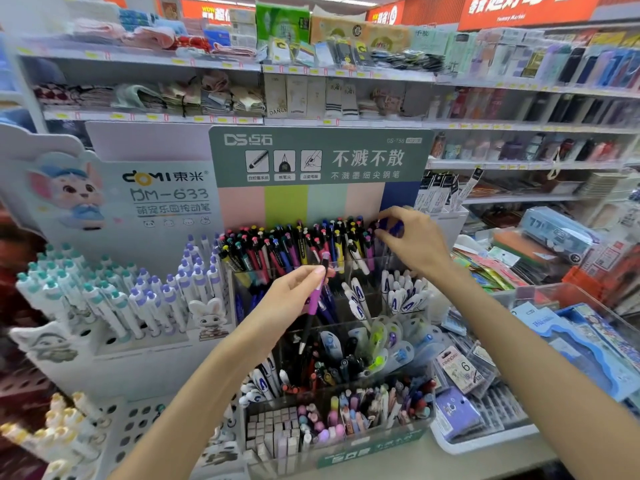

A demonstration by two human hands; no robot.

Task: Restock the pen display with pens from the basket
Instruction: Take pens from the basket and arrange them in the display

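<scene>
A tiered clear pen display (377, 268) stands in front of a green backboard (322, 157), its top row packed with colourful pens (294, 244). My left hand (294, 296) pinches a purple pen (313, 303) held upright, tip down, in front of the display. Up at the right end of the top row, my right hand (412, 237) has its fingers curled round blue pens (391, 226). No basket shows in view.
A white display of mouse-themed pens (114, 296) stands to the left. Lower compartments hold erasers and pastel pens (346, 417). A tray of refill packs (471, 403) and blue stationery boxes (595, 341) lie to the right. Shelves of goods rise behind.
</scene>
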